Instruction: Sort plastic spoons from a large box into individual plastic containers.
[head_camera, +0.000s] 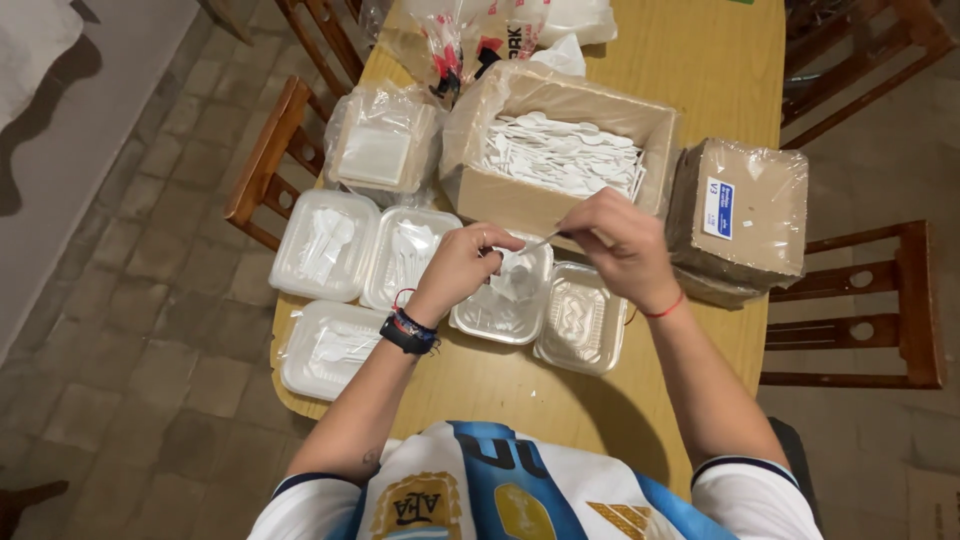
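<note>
We see both hands meet over an open clear clamshell tray (505, 310) near the middle of the wooden worktop (700, 60). The left hand (462, 268) has its fingers curled together on a small white piece above the tray — what it is we cannot tell. The right hand (618, 245) pinches a thin white plastic utensil (538, 241) between thumb and forefinger, its tip pointing at 9 o'clock toward the left hand.

At 12 o'clock from the hands stands a cardboard box (520, 195) lined with clear film and heaped with white plastic cutlery (565, 155). At 9 o'clock lie three closed clear trays (325, 245), each holding white cutlery. Just beside the open tray, at 3 o'clock, sits its empty hinged lid (580, 325).

At 10 o'clock a stack of white items rests in a clear bag (380, 140). At 2 o'clock sits a shrink-wrapped brown bundle (745, 215) — square, with a small blue-and-white label on top. A red-and-white printed plastic bag (455, 40) lies at the far edge.
</note>
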